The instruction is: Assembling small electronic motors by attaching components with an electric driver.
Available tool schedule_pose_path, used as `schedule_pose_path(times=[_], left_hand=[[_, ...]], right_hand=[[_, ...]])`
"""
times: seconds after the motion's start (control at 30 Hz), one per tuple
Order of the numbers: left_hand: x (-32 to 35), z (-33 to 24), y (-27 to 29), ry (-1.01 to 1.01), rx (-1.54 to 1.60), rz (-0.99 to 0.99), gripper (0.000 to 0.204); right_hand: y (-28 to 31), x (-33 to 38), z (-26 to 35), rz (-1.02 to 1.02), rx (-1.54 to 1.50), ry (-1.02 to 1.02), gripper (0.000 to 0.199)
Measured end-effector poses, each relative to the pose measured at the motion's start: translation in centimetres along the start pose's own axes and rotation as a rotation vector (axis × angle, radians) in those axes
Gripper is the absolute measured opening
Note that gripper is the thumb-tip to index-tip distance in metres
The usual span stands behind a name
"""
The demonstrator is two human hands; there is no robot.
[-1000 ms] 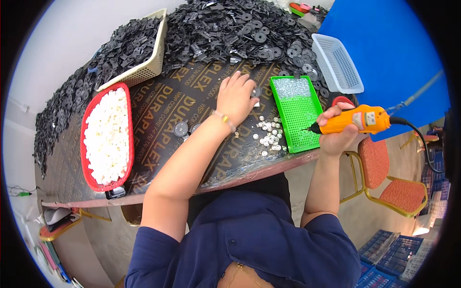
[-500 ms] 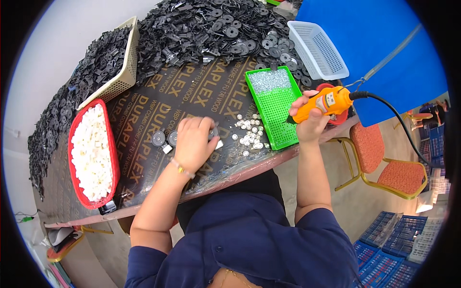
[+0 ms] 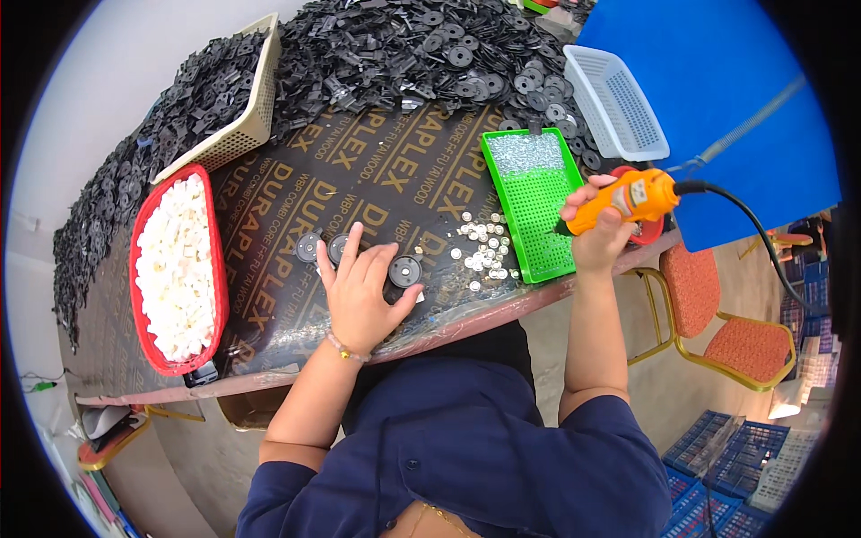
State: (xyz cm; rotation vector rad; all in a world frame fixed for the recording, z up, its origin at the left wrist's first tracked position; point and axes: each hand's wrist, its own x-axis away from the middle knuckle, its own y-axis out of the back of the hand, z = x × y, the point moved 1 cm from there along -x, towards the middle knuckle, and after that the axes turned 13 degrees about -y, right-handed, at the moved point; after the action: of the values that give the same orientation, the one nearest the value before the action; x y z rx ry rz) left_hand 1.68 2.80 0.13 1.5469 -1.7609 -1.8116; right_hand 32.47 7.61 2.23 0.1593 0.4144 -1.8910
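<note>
My left hand (image 3: 360,289) lies flat on the dark board table (image 3: 269,305) with fingers spread, beside three round black disc parts (image 3: 405,270); its fingertips are nearest the two at its left (image 3: 309,247). My right hand (image 3: 599,231) grips an orange electric screwdriver (image 3: 628,199) over the right edge of a green tray (image 3: 534,211) holding small silver screws at its far end. Loose small silver washers (image 3: 480,251) are scattered between my hands.
A red tray (image 3: 143,296) of white plastic pieces sits at the left. A large heap of black parts (image 3: 395,49) covers the table's far side, with a beige basket (image 3: 247,125) of them. A white empty basket (image 3: 614,103) and an orange chair (image 3: 717,314) are at right.
My left hand pulled back from the far washers toward the table's near edge and now rests by the black discs. My right hand kept hold of the screwdriver.
</note>
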Motion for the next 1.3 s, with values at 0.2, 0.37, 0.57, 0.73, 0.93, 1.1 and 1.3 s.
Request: schedule_pose_path(times=[0.2,0.37,0.57,0.73,0.93,1.1,1.3], left_hand=[[0.4,0.2,-0.6,-0.009,-0.008,-0.022,0.042],[0.5,0.4,-0.7,0.001,0.009,-0.009,0.043],[0.4,0.4,-0.7,-0.001,0.023,-0.006,0.042],[0.6,0.5,-0.6,0.012,0.037,0.002,0.04],[0.5,0.6,-0.5,0.011,0.039,0.018,0.042],[0.6,0.5,-0.5,0.003,0.03,0.026,0.042],[0.9,0.5,-0.8,-0.005,0.045,0.008,0.042]], right_hand=[[-2.0,0.9,3.5,0.036,-0.09,0.046,0.082],[-9.7,4.3,3.3,0.4,-0.349,-0.122,0.081],[-14.0,5.7,0.3,0.501,-0.386,-0.262,0.08],[-14.6,5.6,-0.6,0.504,-0.388,-0.298,0.078],[-15.1,6.0,-0.6,0.571,-0.352,-0.313,0.072],[-15.2,6.4,-0.9,0.565,-0.381,-0.303,0.07],[-12.3,4.3,0.0,0.47,-0.346,-0.218,0.077]])
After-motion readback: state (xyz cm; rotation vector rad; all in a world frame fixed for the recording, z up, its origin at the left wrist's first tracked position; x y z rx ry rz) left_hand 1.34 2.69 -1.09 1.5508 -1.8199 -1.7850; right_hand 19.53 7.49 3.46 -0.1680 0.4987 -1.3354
